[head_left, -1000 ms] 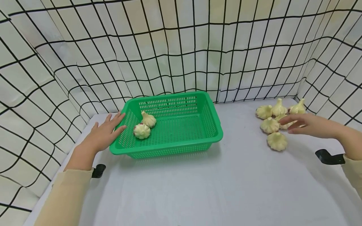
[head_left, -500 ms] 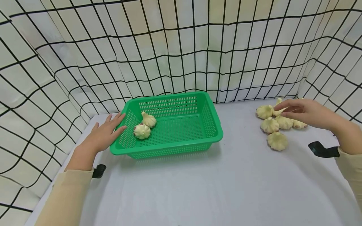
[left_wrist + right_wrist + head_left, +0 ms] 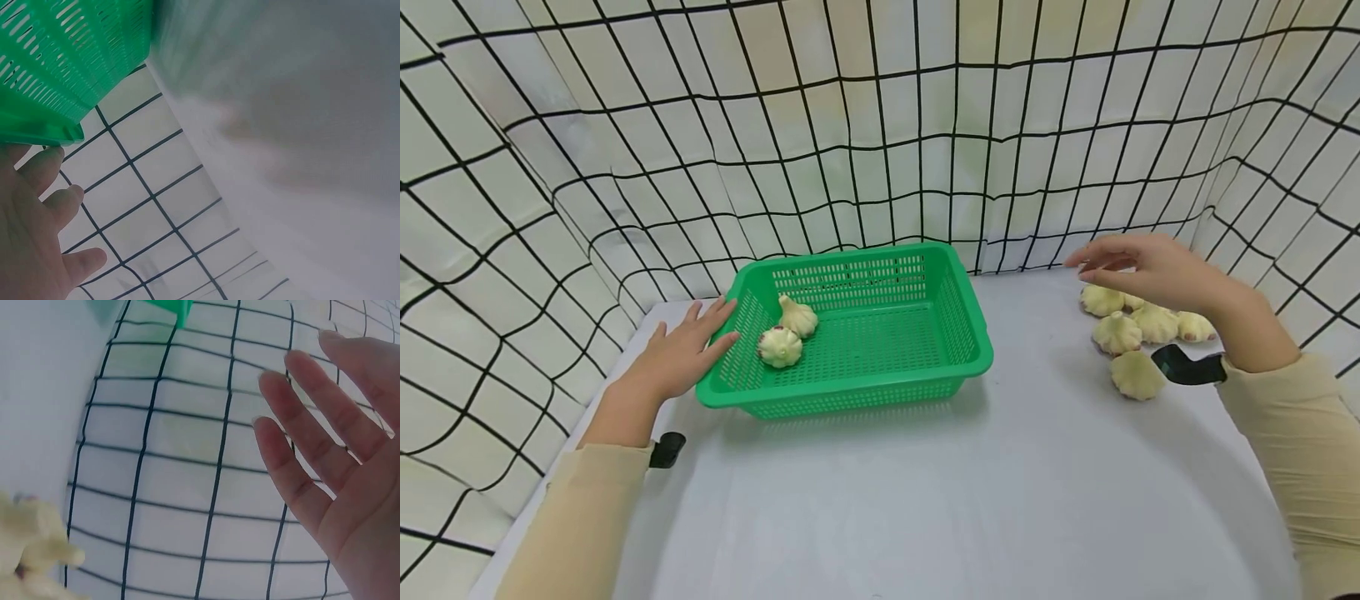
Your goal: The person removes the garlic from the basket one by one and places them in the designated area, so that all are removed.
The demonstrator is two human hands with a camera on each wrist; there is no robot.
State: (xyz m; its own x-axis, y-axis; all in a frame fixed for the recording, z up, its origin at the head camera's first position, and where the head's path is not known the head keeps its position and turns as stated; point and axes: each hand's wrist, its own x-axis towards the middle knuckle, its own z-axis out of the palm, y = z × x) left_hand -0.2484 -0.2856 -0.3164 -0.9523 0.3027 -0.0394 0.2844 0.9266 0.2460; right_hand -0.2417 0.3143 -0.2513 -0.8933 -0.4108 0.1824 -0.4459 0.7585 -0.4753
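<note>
My left hand [image 3: 681, 354] rests at the left end of a green plastic basket [image 3: 857, 398], fingers spread against its rim. Two garlic bulbs, one with its stem up [image 3: 797, 317] and one paler and rounder [image 3: 780, 347], lie in the basket's left part. Over the back of a group of garlic bulbs [image 3: 1117, 333] on the right, my right hand [image 3: 1165, 271] hovers with relaxed fingers. Its palm shows bare in the right wrist view [image 3: 350, 456], holding nothing. That hand and wrist partly hide the bulbs behind them.
A black grid net [image 3: 917, 150] over white sheeting closes off the back and both sides. White cloth [image 3: 880, 500] covers the table. A dark strap piece [image 3: 1187, 367] juts from the right wrist, another [image 3: 667, 450] from the left.
My right hand has risen from beside the right-hand garlic bulbs and moved left and back, above the group. My left hand and the basket stay put, apart from a slight view shift.
</note>
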